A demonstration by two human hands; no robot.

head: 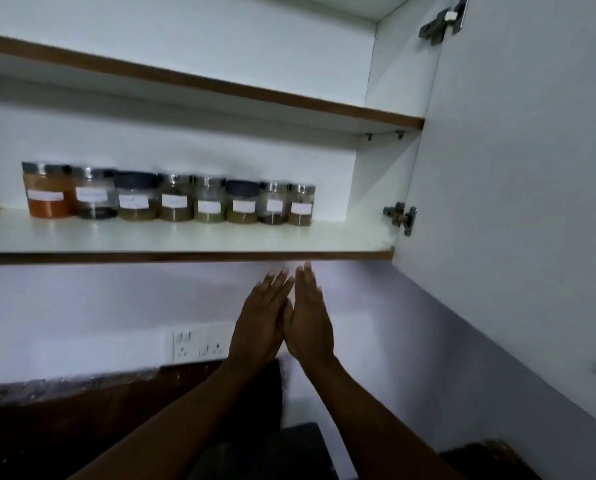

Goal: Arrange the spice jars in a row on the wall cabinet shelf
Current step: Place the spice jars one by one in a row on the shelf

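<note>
Several labelled spice jars stand side by side in one row on the lower shelf (185, 237) of the open wall cabinet. The row runs from an orange-filled jar (48, 190) on the left to a small brown-filled jar (301, 205) on the right. My left hand (261, 320) and my right hand (308, 317) are raised below the shelf's front edge. They are pressed palm to palm with fingers straight, and they hold nothing. Both hands are well below the jars.
The cabinet door (514, 185) stands open at the right, with hinges (400, 216) on its inner edge. An upper shelf (220, 86) crosses above the jars. A wall socket plate (199, 344) sits below the cabinet, above a dark counter (81, 410).
</note>
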